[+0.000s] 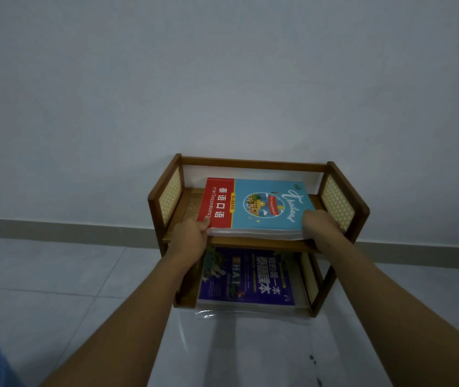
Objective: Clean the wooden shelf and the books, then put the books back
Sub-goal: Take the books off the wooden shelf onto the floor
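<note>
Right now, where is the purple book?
Head view, lower centre: the purple book lies flat on the wooden shelf's lower tier, directly beneath the red-and-blue book both hands grip.

The head camera looks forward and down, close over the wooden shelf (259, 233).
</note>
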A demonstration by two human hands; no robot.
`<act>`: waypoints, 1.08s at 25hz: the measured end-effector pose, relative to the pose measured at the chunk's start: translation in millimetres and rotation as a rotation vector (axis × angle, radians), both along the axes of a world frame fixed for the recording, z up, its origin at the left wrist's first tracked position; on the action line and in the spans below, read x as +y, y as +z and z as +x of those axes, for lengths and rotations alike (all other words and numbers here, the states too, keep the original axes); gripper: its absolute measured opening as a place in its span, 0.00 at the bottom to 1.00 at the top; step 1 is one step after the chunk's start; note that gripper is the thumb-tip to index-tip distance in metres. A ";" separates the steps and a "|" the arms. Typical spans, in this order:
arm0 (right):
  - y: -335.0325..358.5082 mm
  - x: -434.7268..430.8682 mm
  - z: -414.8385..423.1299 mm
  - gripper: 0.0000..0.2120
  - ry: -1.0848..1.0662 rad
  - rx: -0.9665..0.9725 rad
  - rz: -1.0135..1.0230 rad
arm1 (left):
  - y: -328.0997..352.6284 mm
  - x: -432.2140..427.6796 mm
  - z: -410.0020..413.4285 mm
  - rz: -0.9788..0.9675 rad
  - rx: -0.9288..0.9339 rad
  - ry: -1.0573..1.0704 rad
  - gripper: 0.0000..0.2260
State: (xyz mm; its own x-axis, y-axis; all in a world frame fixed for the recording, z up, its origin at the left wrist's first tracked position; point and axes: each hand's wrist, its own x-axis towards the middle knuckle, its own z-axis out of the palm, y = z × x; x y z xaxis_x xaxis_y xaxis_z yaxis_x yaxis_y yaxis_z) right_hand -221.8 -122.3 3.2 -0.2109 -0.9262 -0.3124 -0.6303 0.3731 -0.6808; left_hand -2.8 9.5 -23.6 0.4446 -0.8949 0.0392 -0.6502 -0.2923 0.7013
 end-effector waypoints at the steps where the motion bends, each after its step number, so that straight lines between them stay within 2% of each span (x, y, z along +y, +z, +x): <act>1: 5.1 2.4 0.5 0.13 -0.031 -0.092 0.007 | 0.6 0.8 0.3 -0.004 0.016 -0.005 0.18; 5: 21.1 11.0 -4.3 0.09 -0.169 -0.613 -0.019 | 2.4 3.1 -0.5 0.005 0.007 -0.017 0.19; 9: 35.2 24.9 3.2 0.16 -0.268 -1.120 0.117 | 2.4 7.2 -2.5 0.036 -0.049 -0.028 0.20; 11: 38.3 31.9 12.1 0.17 -0.280 -1.251 0.120 | 0.5 12.9 -4.1 -0.038 -0.009 -0.010 0.20; 13: 34.4 36.5 23.0 0.19 -0.281 -1.274 0.099 | -2.7 17.7 -4.2 -0.132 0.066 0.022 0.20; 17: 33.3 46.1 46.6 0.34 -0.235 -1.262 0.192 | -5.0 20.2 -1.3 -0.171 0.165 0.032 0.19; 20: 35.6 48.1 59.5 0.33 -0.213 -1.254 0.230 | -3.1 17.5 -1.3 -0.190 0.208 0.066 0.18; 23: 28.0 46.1 68.6 0.39 -0.349 -1.251 0.143 | -2.4 14.9 -0.3 -0.229 0.295 0.140 0.16; 27: 22.1 51.0 73.6 0.38 -0.490 -1.321 0.054 | 1.7 13.6 3.2 -0.297 0.357 0.207 0.15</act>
